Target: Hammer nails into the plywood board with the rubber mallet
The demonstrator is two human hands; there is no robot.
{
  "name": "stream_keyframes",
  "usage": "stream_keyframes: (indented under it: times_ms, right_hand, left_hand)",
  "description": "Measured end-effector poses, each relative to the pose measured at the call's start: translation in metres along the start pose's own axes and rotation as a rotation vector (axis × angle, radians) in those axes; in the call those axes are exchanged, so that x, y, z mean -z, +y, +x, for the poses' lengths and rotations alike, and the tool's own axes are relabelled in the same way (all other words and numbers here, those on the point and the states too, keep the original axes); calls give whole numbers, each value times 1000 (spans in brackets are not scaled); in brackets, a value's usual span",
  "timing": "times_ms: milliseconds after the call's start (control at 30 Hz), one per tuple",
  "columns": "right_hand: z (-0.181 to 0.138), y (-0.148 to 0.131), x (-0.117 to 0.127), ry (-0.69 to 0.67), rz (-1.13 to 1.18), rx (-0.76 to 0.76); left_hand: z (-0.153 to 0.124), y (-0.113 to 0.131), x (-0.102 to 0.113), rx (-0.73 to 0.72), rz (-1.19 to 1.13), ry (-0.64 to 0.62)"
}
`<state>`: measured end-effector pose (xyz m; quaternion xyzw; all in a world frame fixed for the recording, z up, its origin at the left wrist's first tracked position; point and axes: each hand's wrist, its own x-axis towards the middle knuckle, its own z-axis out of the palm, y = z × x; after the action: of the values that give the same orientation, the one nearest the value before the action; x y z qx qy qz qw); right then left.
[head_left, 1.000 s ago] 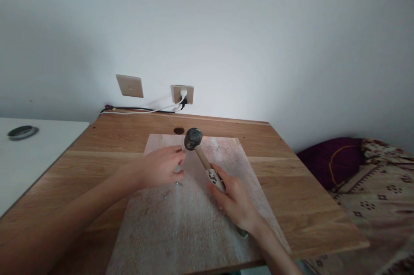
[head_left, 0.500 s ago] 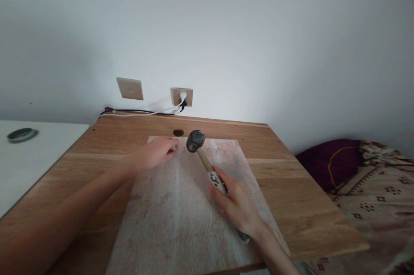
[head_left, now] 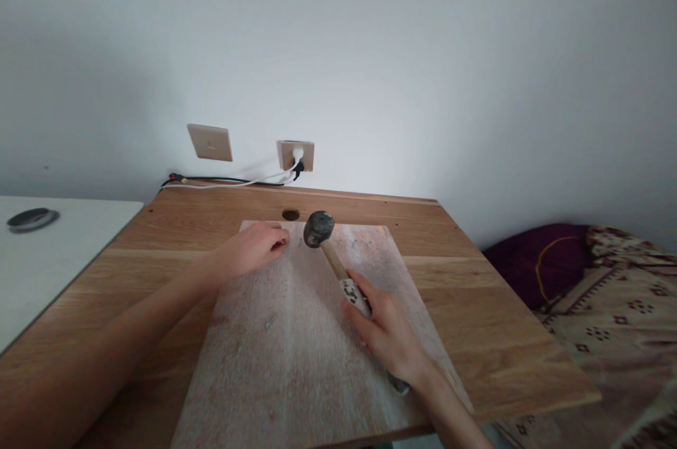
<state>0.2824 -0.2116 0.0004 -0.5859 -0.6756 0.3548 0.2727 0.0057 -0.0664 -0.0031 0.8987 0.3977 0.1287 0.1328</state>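
Note:
A worn pale board [head_left: 296, 378] lies on the wooden table [head_left: 476, 301]. My right hand [head_left: 388, 340] is wrapped round the wooden handle of a hammer [head_left: 331, 255], whose dark head hangs just above the board's far end. My left hand [head_left: 254, 248] rests at the board's far left, fingers pinched together close to the hammer head; what they hold is too small to make out. A small nail [head_left: 271, 323] lies loose on the board nearer me.
A white surface [head_left: 58, 259] with a dark round lid [head_left: 29, 219] adjoins the table's left side. Wall sockets [head_left: 296, 155] and cables run behind the far edge. A hole [head_left: 290, 214] pierces the table. Patterned bedding [head_left: 608, 322] lies to the right.
My left hand moved from the middle of the board to its far left end, beside the hammer head. The hammer stayed nearly still in my right hand.

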Motion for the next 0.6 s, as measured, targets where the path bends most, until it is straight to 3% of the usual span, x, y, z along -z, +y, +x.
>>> stream_keyframes:
  times_ms: [233, 433, 600]
  right_hand:
    - [1, -1, -1, 2, 11, 13]
    - [1, 0, -2, -2, 36, 15]
    - [5, 0, -8, -3, 59, 31]
  left_hand:
    - [10, 17, 9, 17, 91, -21]
    - [15, 4, -9, 142, -191, 114]
    - [11, -4, -16, 103, -310, 173]
